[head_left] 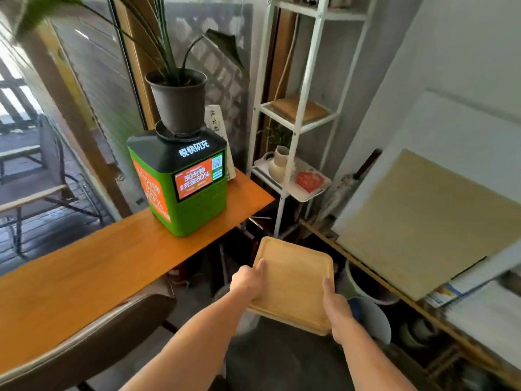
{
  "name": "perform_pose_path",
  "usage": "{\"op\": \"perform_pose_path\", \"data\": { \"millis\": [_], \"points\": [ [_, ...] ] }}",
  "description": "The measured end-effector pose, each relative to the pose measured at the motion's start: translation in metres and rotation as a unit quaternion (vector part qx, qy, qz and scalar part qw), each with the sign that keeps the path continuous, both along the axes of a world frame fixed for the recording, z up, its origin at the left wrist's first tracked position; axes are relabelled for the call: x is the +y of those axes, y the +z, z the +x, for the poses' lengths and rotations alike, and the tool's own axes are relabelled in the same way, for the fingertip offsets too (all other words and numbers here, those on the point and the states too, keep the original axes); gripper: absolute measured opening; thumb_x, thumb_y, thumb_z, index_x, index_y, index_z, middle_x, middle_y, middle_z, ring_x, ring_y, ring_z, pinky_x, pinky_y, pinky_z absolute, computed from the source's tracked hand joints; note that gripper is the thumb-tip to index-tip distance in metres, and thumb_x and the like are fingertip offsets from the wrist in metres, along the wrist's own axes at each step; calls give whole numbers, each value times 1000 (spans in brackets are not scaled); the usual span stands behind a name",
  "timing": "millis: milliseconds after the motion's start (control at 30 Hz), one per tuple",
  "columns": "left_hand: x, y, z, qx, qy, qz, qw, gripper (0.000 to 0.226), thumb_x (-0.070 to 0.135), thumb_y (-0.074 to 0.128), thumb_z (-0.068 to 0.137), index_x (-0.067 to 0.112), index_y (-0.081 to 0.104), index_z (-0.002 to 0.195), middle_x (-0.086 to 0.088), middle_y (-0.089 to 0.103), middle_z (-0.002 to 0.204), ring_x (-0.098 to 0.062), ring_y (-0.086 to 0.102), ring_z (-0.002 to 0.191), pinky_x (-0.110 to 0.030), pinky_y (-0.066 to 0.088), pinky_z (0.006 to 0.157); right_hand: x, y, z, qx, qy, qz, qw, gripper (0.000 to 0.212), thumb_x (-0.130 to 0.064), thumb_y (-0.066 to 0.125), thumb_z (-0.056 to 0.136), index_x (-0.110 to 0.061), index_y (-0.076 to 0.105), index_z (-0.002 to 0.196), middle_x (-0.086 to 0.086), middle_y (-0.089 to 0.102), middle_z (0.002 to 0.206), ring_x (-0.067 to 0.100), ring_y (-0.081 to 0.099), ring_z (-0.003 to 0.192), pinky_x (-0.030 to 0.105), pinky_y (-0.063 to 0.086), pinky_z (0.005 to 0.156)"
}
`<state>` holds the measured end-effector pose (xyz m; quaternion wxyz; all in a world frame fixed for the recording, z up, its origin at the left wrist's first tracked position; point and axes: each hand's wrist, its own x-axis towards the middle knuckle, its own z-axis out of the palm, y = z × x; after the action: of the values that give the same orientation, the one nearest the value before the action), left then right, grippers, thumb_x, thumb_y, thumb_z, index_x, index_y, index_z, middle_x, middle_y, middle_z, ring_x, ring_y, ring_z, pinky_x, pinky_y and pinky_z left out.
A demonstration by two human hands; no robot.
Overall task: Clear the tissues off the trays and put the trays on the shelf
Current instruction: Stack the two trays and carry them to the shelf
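While the orange table [93, 266] and its green kiosk [183, 187] sit off to the left, the left hand [248, 282] grips the near left edge of the tray [294, 277], thumb pressed on top and fingers curled under. The tray hangs in the air in front of the white shelf [296, 122], bare of tissues; a second board edge seems to show beneath it, so it may be a stack. The right hand [337, 309] clamps the near right corner the same way. The wood looks stiff, light and smooth, so a two-sided hold at the rim should suit; kept level, it ought not to slip.
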<state>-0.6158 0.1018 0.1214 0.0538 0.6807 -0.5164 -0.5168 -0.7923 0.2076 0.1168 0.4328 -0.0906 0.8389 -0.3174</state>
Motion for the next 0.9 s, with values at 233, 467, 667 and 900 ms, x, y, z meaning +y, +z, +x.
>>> {"op": "perform_pose_path", "data": {
  "millis": [233, 467, 667, 900],
  "points": [
    [-85, -8, -21, -29, -20, -3, 999, 73, 68, 32, 91, 6, 54, 122, -12, 61, 112, -30, 60, 100, -40, 50, 89, -81, -2, -19, 15, 9, 2, 1000, 80, -64, 31, 95, -2, 39, 145, 19, 49, 143, 38, 49, 123, 44, 41, 95],
    [-190, 28, -82, 26, -38, -35, 998, 80, 70, 32, 90, 4, 47, 132, -13, 57, 120, -30, 56, 105, -36, 42, 83, -177, 41, -81, 104, 19, -53, 993, 81, -64, 29, 95, -3, 38, 146, 20, 43, 149, 39, 44, 132, 46, 37, 104],
    [-283, 92, -169, 92, -93, -104, 986, 76, 67, 39, 90, 6, 48, 135, -10, 59, 118, -26, 58, 100, -31, 42, 73, -256, 86, -173, 99, -23, -99, 990, 91, -75, 32, 89, -4, 41, 145, 17, 47, 146, 36, 50, 126, 43, 42, 95],
    [-366, 149, -282, 150, -87, -170, 970, 52, 37, 37, 102, -5, 50, 130, -22, 57, 130, -38, 54, 118, -43, 44, 98, -370, 139, -315, 229, 1, -136, 964, 89, -68, 44, 90, 7, 47, 136, 26, 53, 138, 39, 55, 118, 41, 45, 90]
  ]
}}
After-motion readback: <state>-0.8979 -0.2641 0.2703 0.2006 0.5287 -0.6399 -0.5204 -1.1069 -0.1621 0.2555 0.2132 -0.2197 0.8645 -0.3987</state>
